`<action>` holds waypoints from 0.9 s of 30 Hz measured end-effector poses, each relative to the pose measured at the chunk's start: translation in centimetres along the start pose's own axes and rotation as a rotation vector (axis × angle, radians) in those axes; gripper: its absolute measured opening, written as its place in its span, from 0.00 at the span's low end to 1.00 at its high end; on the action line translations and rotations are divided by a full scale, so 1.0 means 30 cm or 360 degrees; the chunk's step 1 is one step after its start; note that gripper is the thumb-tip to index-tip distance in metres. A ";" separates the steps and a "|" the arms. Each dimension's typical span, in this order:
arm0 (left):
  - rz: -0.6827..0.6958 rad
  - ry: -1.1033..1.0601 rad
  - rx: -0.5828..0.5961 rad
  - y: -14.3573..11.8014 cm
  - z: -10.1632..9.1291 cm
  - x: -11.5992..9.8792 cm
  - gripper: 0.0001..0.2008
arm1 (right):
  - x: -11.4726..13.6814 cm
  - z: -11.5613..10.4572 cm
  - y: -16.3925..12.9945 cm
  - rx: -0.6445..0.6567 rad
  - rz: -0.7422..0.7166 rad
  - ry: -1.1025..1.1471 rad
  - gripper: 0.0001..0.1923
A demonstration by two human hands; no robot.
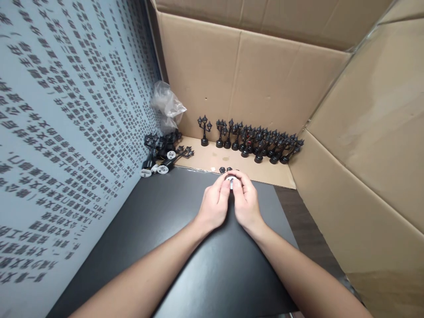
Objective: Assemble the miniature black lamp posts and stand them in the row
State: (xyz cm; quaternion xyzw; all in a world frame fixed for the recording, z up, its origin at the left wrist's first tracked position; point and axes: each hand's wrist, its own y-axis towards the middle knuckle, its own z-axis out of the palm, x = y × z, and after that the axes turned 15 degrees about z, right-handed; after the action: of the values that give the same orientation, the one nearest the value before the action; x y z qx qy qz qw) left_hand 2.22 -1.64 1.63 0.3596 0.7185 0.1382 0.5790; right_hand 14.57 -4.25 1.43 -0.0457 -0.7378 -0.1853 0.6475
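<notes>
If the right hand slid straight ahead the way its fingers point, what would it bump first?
Probably the small dark pieces lying just ahead of the right hand on the cardboard sheet; beyond them stands the row of toy lampposts. Depth is uncertain.

Glossy black tabletop (185,247), matt cardboard (232,75)

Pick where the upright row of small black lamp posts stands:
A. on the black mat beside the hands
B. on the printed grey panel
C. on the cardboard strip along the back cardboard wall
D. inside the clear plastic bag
C: the lamp posts stand upright on the cardboard strip against the back cardboard wall, beyond both hands.
</notes>
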 end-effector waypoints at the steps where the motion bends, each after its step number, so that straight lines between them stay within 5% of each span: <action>1: -0.0001 0.0011 0.0000 0.000 0.000 -0.001 0.25 | -0.001 0.001 0.001 -0.0004 0.0003 0.0010 0.14; 12: 0.0217 0.0310 0.0135 -0.005 -0.042 0.043 0.28 | -0.009 -0.050 0.029 0.0230 0.0205 0.0284 0.20; 20: 0.0455 0.0538 0.0511 0.009 -0.059 0.042 0.32 | 0.006 -0.125 0.099 0.0426 0.0711 0.0529 0.24; 27: 0.0486 0.0747 0.0690 0.032 -0.074 0.037 0.35 | 0.003 -0.174 0.110 0.0662 0.0819 0.0526 0.30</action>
State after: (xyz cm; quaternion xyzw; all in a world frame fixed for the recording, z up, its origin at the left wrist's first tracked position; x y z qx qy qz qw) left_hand 0.41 0.27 2.06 0.5359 0.7826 0.1462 0.2810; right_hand 20.47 -2.93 2.70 -0.0665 -0.6095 0.1327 0.7787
